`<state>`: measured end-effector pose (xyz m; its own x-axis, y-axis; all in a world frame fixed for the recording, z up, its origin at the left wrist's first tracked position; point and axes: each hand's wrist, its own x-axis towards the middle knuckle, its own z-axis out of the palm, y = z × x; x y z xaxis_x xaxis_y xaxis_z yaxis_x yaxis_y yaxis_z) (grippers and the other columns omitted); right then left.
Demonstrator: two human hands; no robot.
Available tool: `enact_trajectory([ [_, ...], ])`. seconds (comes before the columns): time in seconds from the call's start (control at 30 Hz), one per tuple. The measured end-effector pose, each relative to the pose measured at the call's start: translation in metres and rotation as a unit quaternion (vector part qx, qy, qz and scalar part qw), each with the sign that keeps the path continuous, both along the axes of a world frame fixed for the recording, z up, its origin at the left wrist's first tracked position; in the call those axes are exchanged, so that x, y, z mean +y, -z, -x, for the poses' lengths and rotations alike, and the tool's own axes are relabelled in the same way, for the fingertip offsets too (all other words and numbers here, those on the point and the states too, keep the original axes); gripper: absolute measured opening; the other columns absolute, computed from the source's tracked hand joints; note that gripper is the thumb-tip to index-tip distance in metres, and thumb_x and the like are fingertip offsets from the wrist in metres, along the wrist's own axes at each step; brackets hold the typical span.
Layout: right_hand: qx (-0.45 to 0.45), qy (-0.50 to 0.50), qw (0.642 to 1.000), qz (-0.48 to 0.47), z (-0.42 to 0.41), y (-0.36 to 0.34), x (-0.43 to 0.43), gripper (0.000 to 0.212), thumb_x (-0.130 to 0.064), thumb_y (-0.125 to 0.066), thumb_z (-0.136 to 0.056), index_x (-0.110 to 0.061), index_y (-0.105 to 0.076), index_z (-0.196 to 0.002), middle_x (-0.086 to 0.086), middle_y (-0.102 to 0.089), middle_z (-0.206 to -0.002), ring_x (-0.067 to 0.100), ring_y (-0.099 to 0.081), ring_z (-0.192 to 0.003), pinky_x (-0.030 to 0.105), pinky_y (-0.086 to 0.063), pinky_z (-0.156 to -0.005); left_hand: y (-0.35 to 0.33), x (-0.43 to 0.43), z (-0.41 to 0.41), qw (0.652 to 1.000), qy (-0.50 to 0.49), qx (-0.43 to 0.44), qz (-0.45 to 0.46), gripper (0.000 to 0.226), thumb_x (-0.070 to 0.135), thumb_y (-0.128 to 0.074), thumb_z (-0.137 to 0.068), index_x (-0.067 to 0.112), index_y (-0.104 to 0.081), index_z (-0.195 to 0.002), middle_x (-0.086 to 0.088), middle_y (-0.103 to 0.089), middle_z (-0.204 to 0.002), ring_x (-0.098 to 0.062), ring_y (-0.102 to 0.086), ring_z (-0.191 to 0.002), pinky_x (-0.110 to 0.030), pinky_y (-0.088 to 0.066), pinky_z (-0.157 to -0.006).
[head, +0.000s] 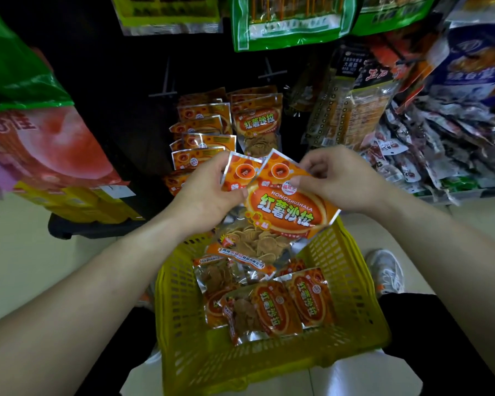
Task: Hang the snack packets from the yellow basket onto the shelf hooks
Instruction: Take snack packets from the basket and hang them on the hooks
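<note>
Separating comes first: the left hand [209,192] pinches the rear packet [240,171], the right hand [342,182] pinches the front packet [286,208], above the yellow basket [352,270]; then slide one hole fully onto a shelf hook [270,72].

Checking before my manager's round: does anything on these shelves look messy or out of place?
Yes. At right, small dark packets lie in a jumbled heap instead of hanging. The left stack of orange packets fans out tilted.

Packets [272,305] in basket [249,364] below hooks [163,94]
</note>
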<state>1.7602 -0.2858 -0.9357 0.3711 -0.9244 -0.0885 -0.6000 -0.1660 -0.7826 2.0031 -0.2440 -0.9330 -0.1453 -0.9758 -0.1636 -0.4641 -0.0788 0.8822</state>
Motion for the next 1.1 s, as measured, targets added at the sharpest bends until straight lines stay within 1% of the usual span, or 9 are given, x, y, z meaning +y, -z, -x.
enact_trajectory([
  [0.1,0.021,0.028,0.999,0.034,-0.004,0.003,0.002,0.02,-0.039,-0.075,-0.084,-0.022,-0.068,-0.078,-0.008,-0.072,-0.072,-0.001,-0.067,-0.064,0.018,-0.05,-0.052,0.006,0.001,0.003,1.0,-0.002,-0.01,0.005,0.035,0.007,-0.069,-0.091,0.021,-0.058,-0.121,0.008,-0.073,-0.107,-0.006,-0.07,-0.099,-0.041,-0.059,-0.09],
  [0.17,0.026,0.051,0.997,0.043,-0.007,0.004,0.003,0.027,-0.044,-0.078,-0.08,-0.019,-0.067,-0.076,-0.006,-0.071,-0.07,0.002,-0.067,-0.062,0.023,-0.05,-0.05,0.008,0.002,0.006,1.0,-0.008,-0.006,0.005,0.035,0.012,-0.071,-0.091,0.022,-0.058,-0.121,0.009,-0.073,-0.109,-0.005,-0.069,-0.1,-0.038,-0.058,-0.092],
  [0.3,0.029,0.079,0.995,0.048,-0.014,0.004,0.006,0.041,-0.054,-0.082,-0.07,-0.017,-0.064,-0.072,-0.005,-0.067,-0.065,0.006,-0.066,-0.059,0.03,-0.05,-0.049,0.007,0.005,0.009,0.999,-0.03,0.031,0.014,0.025,0.025,-0.07,-0.092,0.02,-0.061,-0.116,0.006,-0.075,-0.103,-0.006,-0.073,-0.091,-0.032,-0.062,-0.079],
  [0.4,0.038,0.078,0.994,0.062,-0.017,0.002,0.008,0.044,-0.059,-0.079,-0.069,-0.019,-0.062,-0.07,-0.008,-0.066,-0.064,0.003,-0.064,-0.058,0.028,-0.046,-0.048,0.004,0.003,0.007,0.998,-0.048,0.022,0.031,0.02,0.024,-0.066,-0.095,0.018,-0.064,-0.114,0.007,-0.076,-0.1,-0.005,-0.073,-0.087,-0.026,-0.061,-0.072],
  [0.5,0.022,0.051,0.997,0.047,-0.015,-0.002,0.007,0.035,-0.052,-0.082,-0.07,-0.022,-0.064,-0.077,-0.009,-0.069,-0.072,0.002,-0.066,-0.066,0.026,-0.05,-0.053,0.002,0.001,0.004,0.998,-0.056,0.009,0.036,0.013,0.022,-0.063,-0.098,0.025,-0.066,-0.11,0.011,-0.075,-0.096,-0.002,-0.073,-0.085,-0.021,-0.059,-0.069],
  [0.6,0.004,0.024,0.999,0.035,-0.009,-0.001,0.004,0.018,-0.03,-0.081,-0.079,-0.025,-0.067,-0.089,-0.01,-0.071,-0.086,0.007,-0.069,-0.082,0.031,-0.056,-0.068,0.0,0.0,0.0,0.997,-0.063,0.018,0.025,0.015,0.021,-0.06,-0.1,0.033,-0.064,-0.107,0.011,-0.076,-0.099,-0.006,-0.073,-0.09,-0.026,-0.059,-0.076],
  [0.67,-0.007,0.025,0.999,0.03,-0.006,0.0,0.002,0.013,-0.021,-0.076,-0.084,-0.025,-0.068,-0.093,-0.009,-0.071,-0.089,0.008,-0.069,-0.085,0.033,-0.057,-0.07,0.0,0.0,-0.002,0.997,-0.066,0.034,0.02,0.018,0.019,-0.058,-0.101,0.031,-0.065,-0.112,0.008,-0.076,-0.102,-0.007,-0.073,-0.092,-0.029,-0.059,-0.079],
  [0.9,0.002,0.032,0.999,0.03,-0.007,0.004,0.001,0.011,-0.02,-0.073,-0.088,-0.024,-0.068,-0.095,-0.006,-0.071,-0.092,0.008,-0.068,-0.085,0.031,-0.056,-0.069,-0.001,0.002,-0.001,0.993,-0.103,0.051,0.039,0.019,0.018,-0.063,-0.098,0.036,-0.064,-0.105,0.011,-0.074,-0.102,0.0,-0.072,-0.09,-0.013,-0.057,-0.066],
  [1.1,-0.001,0.027,0.999,0.022,-0.007,0.003,0.001,0.009,-0.021,-0.073,-0.088,-0.027,-0.066,-0.091,-0.005,-0.072,-0.091,0.008,-0.069,-0.084,0.029,-0.055,-0.068,-0.001,0.0,-0.001,0.993,-0.101,0.037,0.04,0.018,0.02,-0.062,-0.099,0.036,-0.063,-0.107,0.013,-0.075,-0.1,-0.002,-0.073,-0.088,-0.016,-0.058,-0.065],
])
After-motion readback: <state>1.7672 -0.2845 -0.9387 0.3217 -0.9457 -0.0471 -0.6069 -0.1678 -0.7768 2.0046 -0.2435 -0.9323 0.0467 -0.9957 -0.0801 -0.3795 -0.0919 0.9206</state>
